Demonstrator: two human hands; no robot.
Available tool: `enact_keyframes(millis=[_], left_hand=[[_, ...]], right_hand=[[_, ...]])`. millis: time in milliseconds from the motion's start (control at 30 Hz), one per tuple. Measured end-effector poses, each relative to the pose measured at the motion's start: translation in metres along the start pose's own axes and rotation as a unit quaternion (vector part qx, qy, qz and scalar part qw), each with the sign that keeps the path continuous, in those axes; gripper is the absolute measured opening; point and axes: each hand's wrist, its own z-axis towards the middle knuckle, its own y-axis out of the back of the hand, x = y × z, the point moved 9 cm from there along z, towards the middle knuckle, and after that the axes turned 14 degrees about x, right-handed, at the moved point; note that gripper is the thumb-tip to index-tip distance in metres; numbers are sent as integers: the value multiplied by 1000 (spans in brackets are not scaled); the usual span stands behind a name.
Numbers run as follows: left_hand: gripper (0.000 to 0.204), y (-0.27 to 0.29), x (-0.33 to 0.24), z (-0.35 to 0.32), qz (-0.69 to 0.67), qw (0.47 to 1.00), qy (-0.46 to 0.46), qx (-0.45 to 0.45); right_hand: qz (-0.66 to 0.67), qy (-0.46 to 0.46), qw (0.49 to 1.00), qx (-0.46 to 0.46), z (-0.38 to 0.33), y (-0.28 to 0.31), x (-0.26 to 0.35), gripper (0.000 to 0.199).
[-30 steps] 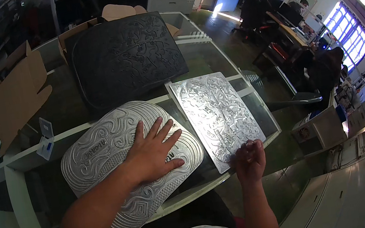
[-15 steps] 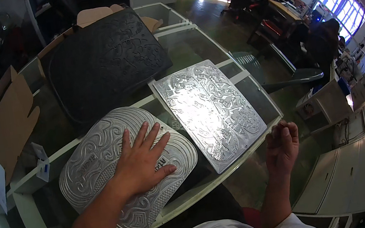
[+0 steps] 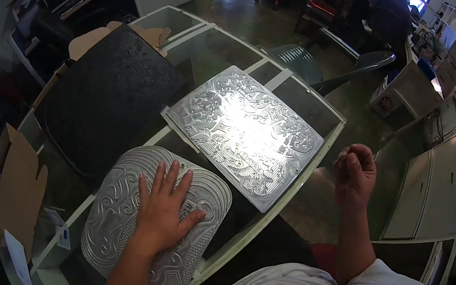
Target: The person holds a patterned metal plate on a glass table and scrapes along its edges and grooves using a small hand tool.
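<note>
My left hand [image 3: 164, 209] lies flat with fingers spread on a rounded silver metal plate [image 3: 110, 221] carved with swirls and ridged lines. To the right of that plate sits a rectangular silver metal plate [image 3: 211, 127] with dense raised relief, strong light glaring off its middle. Beyond both, a large black mat-like sheet [image 3: 101, 97] with embossed patterns rests on the table. My right hand [image 3: 356, 173] is raised past the table's right edge, touching neither plate. Its fingers are curled and pinched together; whatever may be between them is hidden.
The glass-topped table [image 3: 306, 91] has a pale metal frame. Torn cardboard [image 3: 21, 193] stands at its left, near a white paper [image 3: 18, 259]. A dark green plastic chair [image 3: 341, 68] is beyond the right edge. Low pale cabinets [image 3: 443, 180] stand at the right.
The whole view has shifted, with the table's things sitting further left in the picture. My left hand stays flat on the rounded plate; my right hand stays raised and closed.
</note>
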Motion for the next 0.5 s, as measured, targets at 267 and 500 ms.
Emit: enact_keyframes(millis=[267, 500], left_hand=[[80, 1, -2, 1, 6, 1000, -1, -3], [80, -2, 0, 1, 2, 1000, 1, -12]], right_hand=[[-120, -70, 990, 26, -15, -12, -18, 23], [-118, -71, 983, 119, -13, -41, -36, 18]])
